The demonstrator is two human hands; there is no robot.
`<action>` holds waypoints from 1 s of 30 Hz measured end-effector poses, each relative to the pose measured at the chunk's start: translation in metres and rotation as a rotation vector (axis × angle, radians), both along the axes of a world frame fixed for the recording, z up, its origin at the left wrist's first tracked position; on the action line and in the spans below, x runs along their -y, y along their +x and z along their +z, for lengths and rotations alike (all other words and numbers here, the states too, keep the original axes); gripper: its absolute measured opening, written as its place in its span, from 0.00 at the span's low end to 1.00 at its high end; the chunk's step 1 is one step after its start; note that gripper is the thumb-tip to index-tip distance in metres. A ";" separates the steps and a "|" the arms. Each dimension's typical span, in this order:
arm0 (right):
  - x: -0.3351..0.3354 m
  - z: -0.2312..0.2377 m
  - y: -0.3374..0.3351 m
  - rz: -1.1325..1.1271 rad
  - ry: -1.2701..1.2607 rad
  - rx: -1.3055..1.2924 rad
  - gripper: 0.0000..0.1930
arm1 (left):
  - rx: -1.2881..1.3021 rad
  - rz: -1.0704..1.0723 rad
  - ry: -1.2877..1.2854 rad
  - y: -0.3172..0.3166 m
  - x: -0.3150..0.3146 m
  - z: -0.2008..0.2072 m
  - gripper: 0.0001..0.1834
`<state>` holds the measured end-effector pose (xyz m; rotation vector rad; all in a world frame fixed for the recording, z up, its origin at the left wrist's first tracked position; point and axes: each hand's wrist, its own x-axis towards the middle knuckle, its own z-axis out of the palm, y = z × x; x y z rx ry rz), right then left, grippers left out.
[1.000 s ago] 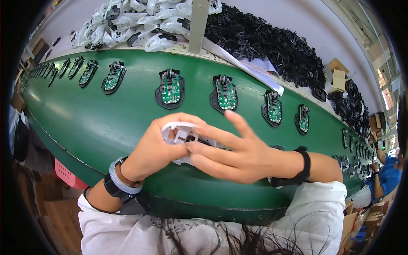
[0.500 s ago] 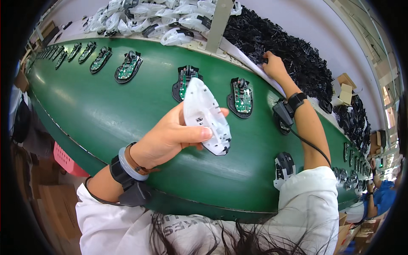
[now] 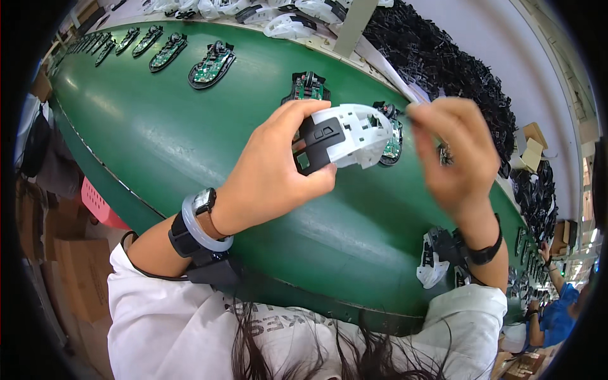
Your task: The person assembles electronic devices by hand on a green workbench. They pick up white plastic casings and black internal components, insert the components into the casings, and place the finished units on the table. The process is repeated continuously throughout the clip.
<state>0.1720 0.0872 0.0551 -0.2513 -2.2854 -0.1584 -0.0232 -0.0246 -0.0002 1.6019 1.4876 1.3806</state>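
My left hand (image 3: 269, 161) grips a white and black computer-mouse top shell (image 3: 348, 136) by its dark end, above the green work surface (image 3: 253, 82). The shell's slotted white end points right. My right hand (image 3: 459, 152) is raised just right of it, blurred, with thumb and forefinger drawn together in a pinch; what they hold is too smeared to make out. Behind the shell sits a mouse base with a green circuit board (image 3: 394, 142), partly hidden. Another such base (image 3: 307, 85) shows beyond my left fingers.
More mouse bases (image 3: 212, 66) stand in a row toward the far left. A white and black shell (image 3: 432, 269) lies near my right forearm. White shells (image 3: 288, 26) and a heap of small black parts (image 3: 437, 57) lie along the far side. A person in blue (image 3: 557, 316) is at the right.
My right hand has come back from the black parts heap toward the shell. My left hand has turned the shell over, so its outer face shows, and raised it slightly.
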 end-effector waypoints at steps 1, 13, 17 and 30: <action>0.008 -0.004 -0.002 0.030 0.088 0.012 0.15 | -0.040 -0.008 0.031 0.002 -0.001 -0.001 0.30; 0.024 -0.027 -0.011 0.179 -0.293 -0.061 0.15 | 0.115 -0.277 0.070 0.004 0.006 -0.001 0.35; 0.025 -0.035 -0.013 0.318 -0.494 -0.112 0.11 | -0.009 -0.230 0.425 0.001 -0.001 -0.023 0.24; 0.029 -0.037 -0.027 0.384 -0.430 -0.260 0.09 | -0.052 -0.318 0.474 -0.010 -0.004 -0.027 0.22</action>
